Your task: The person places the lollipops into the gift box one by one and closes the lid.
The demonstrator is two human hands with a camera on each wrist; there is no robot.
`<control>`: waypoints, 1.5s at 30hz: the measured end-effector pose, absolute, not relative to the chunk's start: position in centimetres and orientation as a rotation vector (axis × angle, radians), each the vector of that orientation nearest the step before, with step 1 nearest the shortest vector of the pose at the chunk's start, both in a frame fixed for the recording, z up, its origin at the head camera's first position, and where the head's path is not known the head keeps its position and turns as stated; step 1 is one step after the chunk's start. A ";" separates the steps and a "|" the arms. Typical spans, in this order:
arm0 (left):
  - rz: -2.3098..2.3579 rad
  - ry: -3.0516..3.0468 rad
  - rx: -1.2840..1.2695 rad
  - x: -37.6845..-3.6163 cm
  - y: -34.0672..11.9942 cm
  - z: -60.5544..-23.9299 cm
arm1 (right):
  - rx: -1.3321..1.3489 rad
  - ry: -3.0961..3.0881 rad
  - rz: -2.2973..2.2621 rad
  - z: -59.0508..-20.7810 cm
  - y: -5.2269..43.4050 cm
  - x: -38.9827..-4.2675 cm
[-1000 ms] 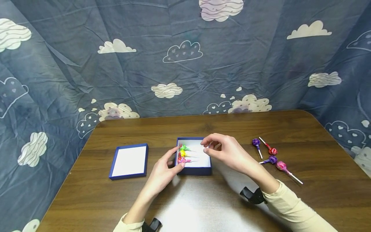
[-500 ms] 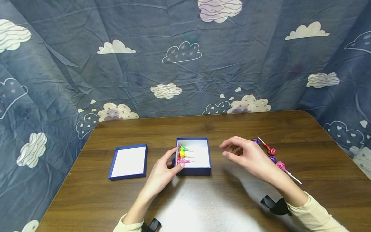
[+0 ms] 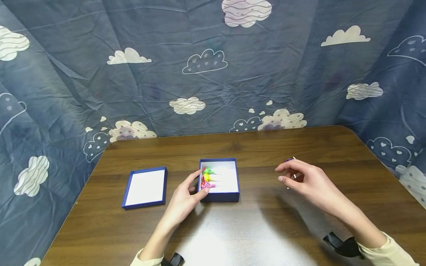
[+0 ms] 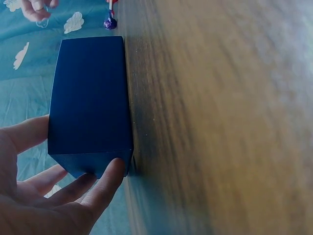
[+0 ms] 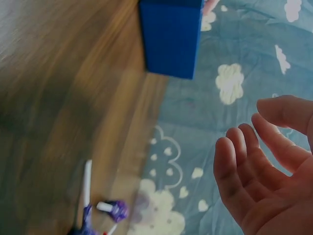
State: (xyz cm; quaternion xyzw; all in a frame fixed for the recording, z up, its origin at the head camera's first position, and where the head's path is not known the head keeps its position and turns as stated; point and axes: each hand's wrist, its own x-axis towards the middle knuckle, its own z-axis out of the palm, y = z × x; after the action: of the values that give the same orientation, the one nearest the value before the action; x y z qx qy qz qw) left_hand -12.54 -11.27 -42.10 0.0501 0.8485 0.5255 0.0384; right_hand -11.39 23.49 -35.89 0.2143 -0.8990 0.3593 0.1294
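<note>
A small open blue box (image 3: 229,195) stands mid-table, with several wrapped lollipops (image 3: 207,177) lined along its left inside wall. My left hand (image 3: 198,183) touches the box's near left corner, thumb along the left wall and straight fingers at the front; the left wrist view shows this box (image 4: 90,98) between the thumb and fingers of that left hand (image 4: 68,156). My right hand (image 3: 279,174) hovers empty to the right of the box, fingers loosely curved. It hides most of the loose lollipops; only a purple one (image 3: 288,160) peeks out. The right wrist view shows my right hand (image 5: 254,147) bare-palmed above a purple lollipop (image 5: 115,210).
The box's blue lid (image 3: 144,187) lies upside down, white inside up, left of the box. The brown wooden table (image 3: 266,144) has rounded far corners. A blue cloud-print cloth (image 3: 213,74) hangs behind and around it.
My right hand has drawn away from over the box to the right and now covers the loose lollipops. The left hand stays at the box corner.
</note>
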 end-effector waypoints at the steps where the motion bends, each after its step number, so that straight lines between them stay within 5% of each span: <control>1: 1.613 2.600 0.156 -12.5 -11.3 -42.1 | 0.616 -2.616 1.040 -35.9 23.8 -11.3; 31: 1.576 2.617 0.124 -12.5 -11.2 -42.1 | 0.161 -3.004 0.953 -39.4 33.3 -9.6; 45: 1.583 2.611 0.116 -12.6 -11.2 -42.3 | 0.305 -2.972 0.993 -42.1 35.0 -10.8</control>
State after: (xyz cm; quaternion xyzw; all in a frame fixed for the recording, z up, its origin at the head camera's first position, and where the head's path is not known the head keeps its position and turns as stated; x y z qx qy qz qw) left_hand -12.62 -11.19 -42.34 0.0379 0.8538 0.5175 0.0429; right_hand -10.83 35.00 -42.06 0.0970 -0.9440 0.3155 -0.0032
